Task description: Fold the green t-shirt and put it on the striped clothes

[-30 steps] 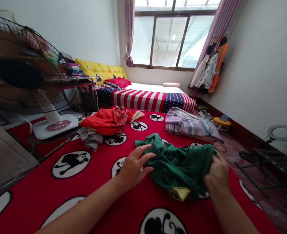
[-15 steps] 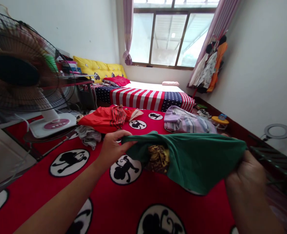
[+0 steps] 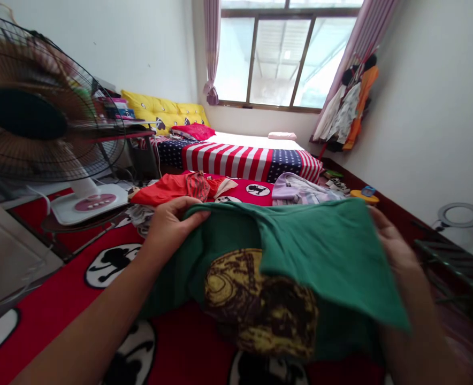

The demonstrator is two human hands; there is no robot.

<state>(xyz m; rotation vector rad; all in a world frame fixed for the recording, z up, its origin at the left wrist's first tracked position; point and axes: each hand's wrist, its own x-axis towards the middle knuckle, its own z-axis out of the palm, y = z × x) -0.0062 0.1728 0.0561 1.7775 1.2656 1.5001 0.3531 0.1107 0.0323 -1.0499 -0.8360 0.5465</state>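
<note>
A green T-shirt with a yellow and dark brown print hangs stretched between my two hands, above a red blanket with black-and-white monkey circles. My left hand pinches its upper left edge between thumb and fingers. At the upper right end, my right hand grips the cloth; its fingers are partly hidden behind the fabric and blurred. One flap folds forward on the right, covering part of the print. Beyond the shirt lie a red-orange garment and a lilac striped garment.
A fan with blurred blades stands at the left on a stool. Against the window is a bed with a stars-and-stripes cover. Clothes hang at the right wall. A ring light and a dark green rack stand at the right.
The green T-shirt has been raised and opened out, so its lower part hangs down and far more of the print shows. My left hand has moved left and up; my right hand has also risen.
</note>
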